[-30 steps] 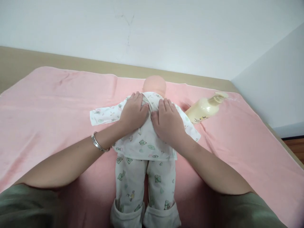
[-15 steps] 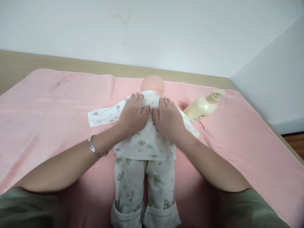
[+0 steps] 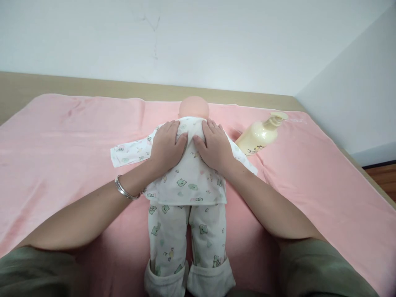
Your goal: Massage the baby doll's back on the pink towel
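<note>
A baby doll (image 3: 194, 107) lies face down, its bald head pointing away from me. It wears a white printed top (image 3: 192, 181) and matching trousers (image 3: 170, 235) with turned-up cuffs. My left hand (image 3: 168, 146) rests flat on the left side of the doll's upper back, fingers stretched toward the shoulder. On the right side, my right hand (image 3: 216, 144) lies the same way, palm down on the cloth. Both thumbs point inward with a gap of fabric between them. Neither hand grips anything. The doll's arms reach out sideways under the sleeves, and its face is hidden.
A cream pump bottle (image 3: 260, 134) lies tilted beside the doll's right-hand sleeve. Under everything spreads a pink sheet (image 3: 71, 140) over a wooden surface (image 3: 102, 86). A white wall (image 3: 222, 45) stands behind, with another wall at the right.
My thumbs have moved apart from the middle of the back, and both hands have spread outward a little. The cloth pinched up between them now lies smoother. The view has shifted slightly.
</note>
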`<control>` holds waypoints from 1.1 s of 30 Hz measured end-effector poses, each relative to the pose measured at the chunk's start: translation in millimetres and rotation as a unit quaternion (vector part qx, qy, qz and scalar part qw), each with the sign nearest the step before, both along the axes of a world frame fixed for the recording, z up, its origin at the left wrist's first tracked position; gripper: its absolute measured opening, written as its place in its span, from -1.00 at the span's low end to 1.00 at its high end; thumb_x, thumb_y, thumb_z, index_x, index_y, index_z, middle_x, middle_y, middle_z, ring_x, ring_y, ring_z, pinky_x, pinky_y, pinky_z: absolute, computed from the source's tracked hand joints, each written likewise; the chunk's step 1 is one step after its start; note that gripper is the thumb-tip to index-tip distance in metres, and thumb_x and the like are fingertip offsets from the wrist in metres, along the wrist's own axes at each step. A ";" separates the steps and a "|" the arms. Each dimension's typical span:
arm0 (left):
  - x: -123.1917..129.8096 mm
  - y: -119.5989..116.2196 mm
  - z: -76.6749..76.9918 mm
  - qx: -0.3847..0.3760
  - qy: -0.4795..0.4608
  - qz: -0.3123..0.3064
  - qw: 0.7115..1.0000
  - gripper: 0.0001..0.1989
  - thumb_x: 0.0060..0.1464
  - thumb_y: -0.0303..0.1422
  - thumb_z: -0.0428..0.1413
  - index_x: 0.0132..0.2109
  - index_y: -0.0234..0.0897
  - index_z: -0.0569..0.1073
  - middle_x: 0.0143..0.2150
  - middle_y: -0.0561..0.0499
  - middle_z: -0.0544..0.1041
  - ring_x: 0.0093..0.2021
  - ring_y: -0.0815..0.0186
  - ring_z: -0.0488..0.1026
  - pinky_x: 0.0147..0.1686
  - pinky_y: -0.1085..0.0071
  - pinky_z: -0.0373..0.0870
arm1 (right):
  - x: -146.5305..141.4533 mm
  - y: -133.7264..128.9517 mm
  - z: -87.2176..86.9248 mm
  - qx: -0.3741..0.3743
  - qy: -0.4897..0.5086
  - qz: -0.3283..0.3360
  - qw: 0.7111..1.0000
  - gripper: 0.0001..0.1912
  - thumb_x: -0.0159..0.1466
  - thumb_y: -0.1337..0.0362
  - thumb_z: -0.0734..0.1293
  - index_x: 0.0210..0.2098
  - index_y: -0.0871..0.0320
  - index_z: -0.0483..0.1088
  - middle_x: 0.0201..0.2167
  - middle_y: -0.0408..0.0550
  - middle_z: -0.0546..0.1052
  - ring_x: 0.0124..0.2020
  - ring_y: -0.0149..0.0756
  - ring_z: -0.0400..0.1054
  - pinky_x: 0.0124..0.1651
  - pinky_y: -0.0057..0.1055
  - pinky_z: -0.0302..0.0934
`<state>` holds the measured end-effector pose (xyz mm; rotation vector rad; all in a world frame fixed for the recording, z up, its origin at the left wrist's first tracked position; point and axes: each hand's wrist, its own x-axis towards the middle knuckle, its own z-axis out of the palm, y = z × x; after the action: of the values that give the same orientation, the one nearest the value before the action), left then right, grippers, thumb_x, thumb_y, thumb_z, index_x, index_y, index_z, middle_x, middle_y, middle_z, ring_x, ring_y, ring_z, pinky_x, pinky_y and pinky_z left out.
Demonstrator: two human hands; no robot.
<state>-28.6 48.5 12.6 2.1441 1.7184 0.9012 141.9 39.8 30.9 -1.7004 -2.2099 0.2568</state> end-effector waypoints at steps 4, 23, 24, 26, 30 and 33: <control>4.1 -7.1 2.2 -0.007 0.004 0.000 1.000 -0.42 0.37 -0.19 -0.20 0.31 -0.43 0.38 0.30 -0.29 0.48 0.34 -0.04 0.38 0.41 -0.02 0.28 | 4.9 2.2 0.6 -0.015 -0.003 0.008 1.000 -0.25 0.52 0.06 0.07 0.51 0.48 0.03 0.54 0.36 0.08 0.60 0.11 -0.12 0.61 0.12 -0.23; 14.7 -34.6 10.8 0.008 0.041 -0.046 0.998 -0.40 0.40 -0.25 -0.21 0.39 -0.55 0.28 0.50 -0.35 0.26 0.57 -0.03 0.09 0.56 -0.08 0.05 | 5.1 -1.9 13.7 -0.024 0.020 -0.019 0.999 -0.43 0.48 0.03 0.11 0.23 0.29 0.39 0.29 0.25 0.48 0.38 0.15 0.29 0.37 0.10 0.26; 16.5 -40.2 11.2 0.005 0.048 -0.060 0.997 -0.38 0.40 -0.25 -0.22 0.41 -0.58 0.27 0.51 -0.36 0.24 0.58 -0.02 0.07 0.56 -0.06 0.05 | 6.6 1.3 15.4 -0.031 0.021 -0.023 0.999 -0.46 0.48 0.03 0.10 0.19 0.28 0.41 0.23 0.24 0.53 0.32 0.15 0.34 0.33 0.09 0.29; 17.0 -43.6 12.9 -0.010 0.050 -0.067 0.996 -0.37 0.39 -0.25 -0.22 0.41 -0.60 0.27 0.51 -0.37 0.23 0.58 -0.01 0.07 0.57 -0.03 0.05 | 4.9 -1.9 18.1 -0.025 0.004 -0.025 0.999 -0.44 0.50 0.05 0.07 0.19 0.32 0.42 0.21 0.27 0.54 0.29 0.16 0.36 0.34 0.09 0.27; 6.7 -21.7 16.0 -0.039 0.026 -0.050 0.998 -0.38 0.36 -0.24 -0.18 0.39 -0.57 0.28 0.50 -0.37 0.26 0.55 -0.06 0.12 0.54 -0.09 0.09 | -7.3 -32.8 18.1 0.021 -0.052 0.003 0.998 -0.35 0.51 0.11 0.06 0.36 0.50 0.28 0.37 0.39 0.38 0.46 0.17 0.19 0.48 0.11 0.12; -2.3 -0.8 18.1 -0.059 0.019 -0.048 0.997 -0.49 0.34 -0.20 -0.17 0.19 -0.40 0.45 0.27 -0.32 0.51 0.33 -0.09 0.40 0.38 -0.09 0.33 | -9.9 -43.2 15.9 0.025 -0.053 0.026 0.998 -0.32 0.51 0.11 0.06 0.42 0.48 0.21 0.44 0.35 0.30 0.52 0.12 0.10 0.53 0.11 0.05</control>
<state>-30.9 47.7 30.7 2.1589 1.6282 0.7208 132.0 -3.4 46.8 -1.6666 -2.3190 0.1251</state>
